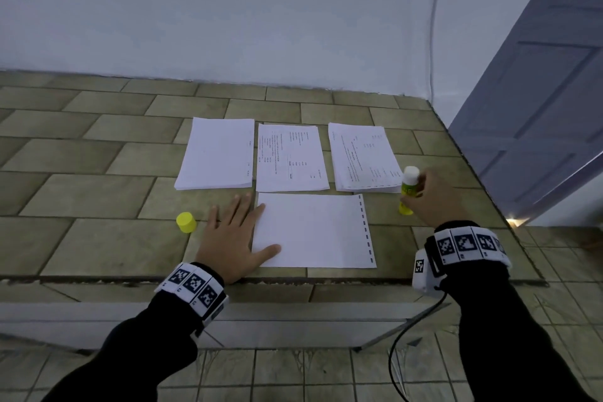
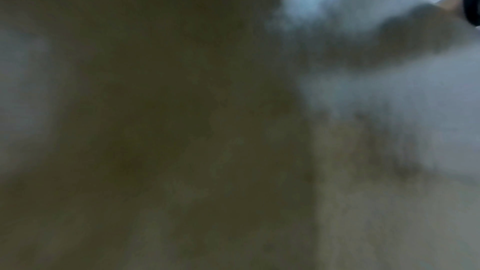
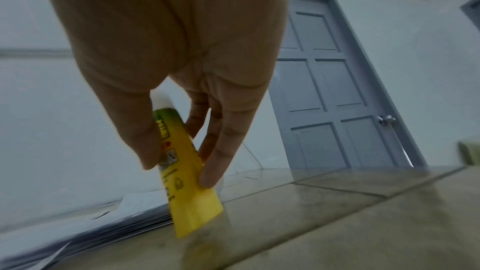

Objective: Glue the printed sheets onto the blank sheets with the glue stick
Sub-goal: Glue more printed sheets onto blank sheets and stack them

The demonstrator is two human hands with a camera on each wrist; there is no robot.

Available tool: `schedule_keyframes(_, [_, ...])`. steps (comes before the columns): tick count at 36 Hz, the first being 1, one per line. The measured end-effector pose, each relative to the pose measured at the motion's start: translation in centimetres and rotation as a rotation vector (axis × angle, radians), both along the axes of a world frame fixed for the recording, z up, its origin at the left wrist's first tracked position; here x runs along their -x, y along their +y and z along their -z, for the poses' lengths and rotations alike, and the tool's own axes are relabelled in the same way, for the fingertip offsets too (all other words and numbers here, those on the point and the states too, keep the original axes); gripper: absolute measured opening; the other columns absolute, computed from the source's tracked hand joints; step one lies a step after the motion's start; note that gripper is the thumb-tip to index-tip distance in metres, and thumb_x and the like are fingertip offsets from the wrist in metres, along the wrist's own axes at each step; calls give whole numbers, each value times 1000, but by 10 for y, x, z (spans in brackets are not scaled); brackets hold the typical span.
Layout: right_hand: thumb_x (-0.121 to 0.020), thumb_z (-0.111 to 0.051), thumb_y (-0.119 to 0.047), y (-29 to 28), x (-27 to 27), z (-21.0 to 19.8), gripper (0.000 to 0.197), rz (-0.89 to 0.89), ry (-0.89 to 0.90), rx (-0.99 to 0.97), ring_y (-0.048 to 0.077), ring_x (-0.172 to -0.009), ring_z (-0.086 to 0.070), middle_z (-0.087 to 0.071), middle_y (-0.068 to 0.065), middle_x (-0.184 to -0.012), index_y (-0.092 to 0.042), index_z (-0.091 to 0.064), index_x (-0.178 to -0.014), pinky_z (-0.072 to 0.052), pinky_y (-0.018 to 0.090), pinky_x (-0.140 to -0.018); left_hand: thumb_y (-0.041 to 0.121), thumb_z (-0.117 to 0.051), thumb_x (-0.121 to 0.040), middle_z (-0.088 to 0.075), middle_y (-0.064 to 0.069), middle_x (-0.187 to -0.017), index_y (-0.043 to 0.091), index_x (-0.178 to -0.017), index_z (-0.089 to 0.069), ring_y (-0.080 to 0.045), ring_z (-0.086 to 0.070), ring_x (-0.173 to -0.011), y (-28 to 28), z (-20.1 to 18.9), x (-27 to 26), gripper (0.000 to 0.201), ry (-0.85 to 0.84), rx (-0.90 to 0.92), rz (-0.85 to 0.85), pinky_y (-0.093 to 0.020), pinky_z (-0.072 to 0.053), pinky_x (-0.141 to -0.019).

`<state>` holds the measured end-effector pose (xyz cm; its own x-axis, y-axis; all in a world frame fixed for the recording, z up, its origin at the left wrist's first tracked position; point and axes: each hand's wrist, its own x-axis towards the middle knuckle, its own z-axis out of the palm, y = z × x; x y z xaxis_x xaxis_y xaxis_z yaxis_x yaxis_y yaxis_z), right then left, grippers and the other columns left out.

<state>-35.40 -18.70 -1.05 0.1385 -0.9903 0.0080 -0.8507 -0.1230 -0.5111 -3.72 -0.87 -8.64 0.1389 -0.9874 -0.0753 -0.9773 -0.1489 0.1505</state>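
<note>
Yellow plastic catches our eye first: the uncapped yellow-and-green glue stick [image 1: 408,190] at the right of the frame, pinched by the curled fingers [image 3: 211,163] and thumb of our right hand [image 1: 430,197]. It stands nearly upright, long axis vertical, white glue end up, base at or just above the tiled tabletop [image 1: 98,192] — probably lifted for spreading. Its small round yellow cap [image 1: 186,222] sits well apart at lower left, out of the working area. Our left hand [image 1: 233,235] lies flat with straight fingers, thumb and fingertip on the left edge of the single white sheet with a punched right margin [image 1: 313,232], apparently pinning it against sliding. Behind it lie three paper stacks: mostly blank [image 1: 217,155], printed [image 1: 290,158], printed [image 1: 363,158]. The left wrist view is blurred.
</note>
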Motion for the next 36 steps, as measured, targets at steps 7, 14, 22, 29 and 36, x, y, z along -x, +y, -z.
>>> schedule_keyframes(7, [-83, -72, -11, -8, 3, 8, 44, 160, -96, -32, 25, -87, -49, -57, 19, -108, 1, -47, -117, -38, 33, -72, 89, 18, -65, -2, 0, -165, 29, -156, -11, -18, 5, -151, 0, 1, 0, 112, -4, 16, 0, -54, 1, -120])
schedule_keyframes(14, [-83, -72, -35, 7, 2, 1, 34, 179, 30, -192, 17, -60, -47, -55, 10, -73, -9, -52, -77, -34, 28, -55, 89, 16, -66, -1, 1, -165, 28, -156, -9, -17, 6, -151, 2, 0, 2, 112, 24, 28, -4, -53, 3, -120])
schedule_keyframes(22, [-94, -55, -26, 28, -42, -5, 29, -88, 216, -364, 21, -64, -59, -66, 13, -81, -7, -54, -73, -51, 29, -65, 89, 17, -67, 1, 2, -164, 29, -156, -5, -16, 8, -151, 1, 1, 1, 110, 54, 44, -14, -52, 5, -120])
schedule_keyframes(29, [-90, -59, -18, 3, -86, -8, 6, -108, 105, 34, 23, -88, -60, -63, 6, -95, -13, -57, -92, -48, 32, -74, 91, 10, -68, -6, 3, -164, 29, -155, -14, -13, 4, -151, 1, 0, -1, 109, 123, 80, -21, -49, 5, -121])
schedule_keyframes(36, [-87, -65, -40, -21, -98, 12, 53, -33, 369, -139, 33, -119, -49, -49, 15, -126, -6, -43, -122, -44, 44, -96, 92, 6, -68, -10, 6, -163, 29, -155, -12, -12, 0, -151, 4, -2, 1, 109, 209, 120, -33, -47, 5, -121])
